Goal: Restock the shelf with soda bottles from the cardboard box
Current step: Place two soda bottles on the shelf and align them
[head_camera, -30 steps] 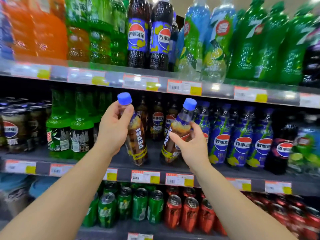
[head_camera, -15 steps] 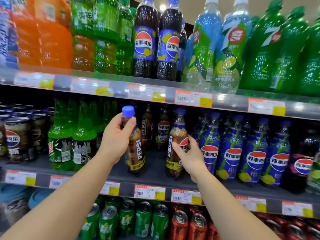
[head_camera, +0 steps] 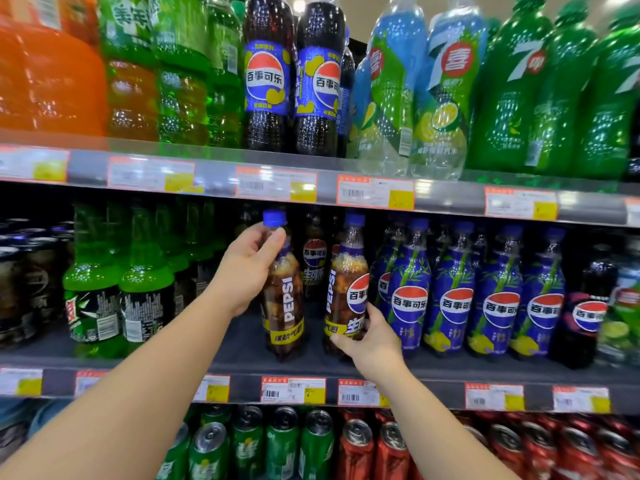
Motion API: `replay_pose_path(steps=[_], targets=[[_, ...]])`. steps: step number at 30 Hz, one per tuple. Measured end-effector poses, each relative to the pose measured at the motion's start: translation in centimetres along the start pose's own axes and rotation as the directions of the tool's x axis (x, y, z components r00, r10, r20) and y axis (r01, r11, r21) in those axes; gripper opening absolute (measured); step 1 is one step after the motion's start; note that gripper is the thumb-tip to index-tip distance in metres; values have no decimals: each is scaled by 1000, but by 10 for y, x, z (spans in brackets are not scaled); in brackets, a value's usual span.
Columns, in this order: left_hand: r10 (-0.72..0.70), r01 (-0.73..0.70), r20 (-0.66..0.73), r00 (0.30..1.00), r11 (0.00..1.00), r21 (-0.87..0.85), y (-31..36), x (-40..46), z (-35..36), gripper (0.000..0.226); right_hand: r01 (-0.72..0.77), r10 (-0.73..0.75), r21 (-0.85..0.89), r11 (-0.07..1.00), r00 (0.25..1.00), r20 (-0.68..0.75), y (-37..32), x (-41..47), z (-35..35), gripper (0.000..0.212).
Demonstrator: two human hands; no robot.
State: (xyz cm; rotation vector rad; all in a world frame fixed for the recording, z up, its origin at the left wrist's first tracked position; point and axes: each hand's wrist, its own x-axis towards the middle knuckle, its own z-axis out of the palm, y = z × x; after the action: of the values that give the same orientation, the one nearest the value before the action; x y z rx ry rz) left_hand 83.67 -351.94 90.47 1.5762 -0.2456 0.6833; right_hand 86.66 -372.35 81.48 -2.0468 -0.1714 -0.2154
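1. At the middle shelf front, left hand grips one cola bottle by its shoulder; right hand wraps another bottle low on its label.
2. Both bottles stand upright on the shelf edge.
3. Judged full, heavy, smooth plastic: hold waist or neck.
4. Behind: stocked rows.

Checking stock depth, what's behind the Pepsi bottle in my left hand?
Behind that Pepsi bottle, between it and the right-hand bottle, another cola bottle stands deeper in. Directly behind is covered and dark.

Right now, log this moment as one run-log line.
left hand: gripping left Pepsi bottle | right hand: gripping right Pepsi bottle | both bottles: upright on middle shelf
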Motion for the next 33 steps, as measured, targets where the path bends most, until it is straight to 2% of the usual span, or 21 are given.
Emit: replay_pose_path(steps=[4,7,9,11,15,18,21,24,27,30,33], targets=[[-4,4,3,1000,1000,4,3,-4,3,14,-32,26,-92,995,997,-67,-4,0,13,66],[5,-5,-27,1000,1000,11,6,-9,4,14,-47,38,-140,989,997,-66,-5,1,19,69],[-2,3,-41,999,1000,24,7,-9,4,22,-50,44,-125,991,998,-48,-7,1,16,69],[-24,24,-13,1000,998,55,6,-9,2,37,-50,50,-87,995,999,-5,-7,1,11,64],[-96,57,169,981,973,224,-8,-20,-5,100,-31,35,-72,997,998,48,-5,-1,3,61],[-117,60,115,986,910,410,-24,-31,-8,124,-18,20,-84,996,999,27,-4,-2,6,65],[-88,55,65,994,916,397,-29,-39,-7,125,-28,27,-111,993,1000,-7,-5,-2,11,68],[-165,138,33,986,904,404,-50,-52,-7,124,-61,49,-164,984,996,-77,-10,-3,17,70],[-189,172,-23,982,828,534,-61,-63,-13,116,-87,60,-229,970,990,-124,-13,-4,22,75],[-211,195,-53,976,742,641,-63,-63,-17,107,-69,59,-209,976,997,-54,-10,1,20,82],[-254,225,-58,966,703,675,-67,-67,-17,85,-33,34,-160,987,999,3,-9,4,13,83]])
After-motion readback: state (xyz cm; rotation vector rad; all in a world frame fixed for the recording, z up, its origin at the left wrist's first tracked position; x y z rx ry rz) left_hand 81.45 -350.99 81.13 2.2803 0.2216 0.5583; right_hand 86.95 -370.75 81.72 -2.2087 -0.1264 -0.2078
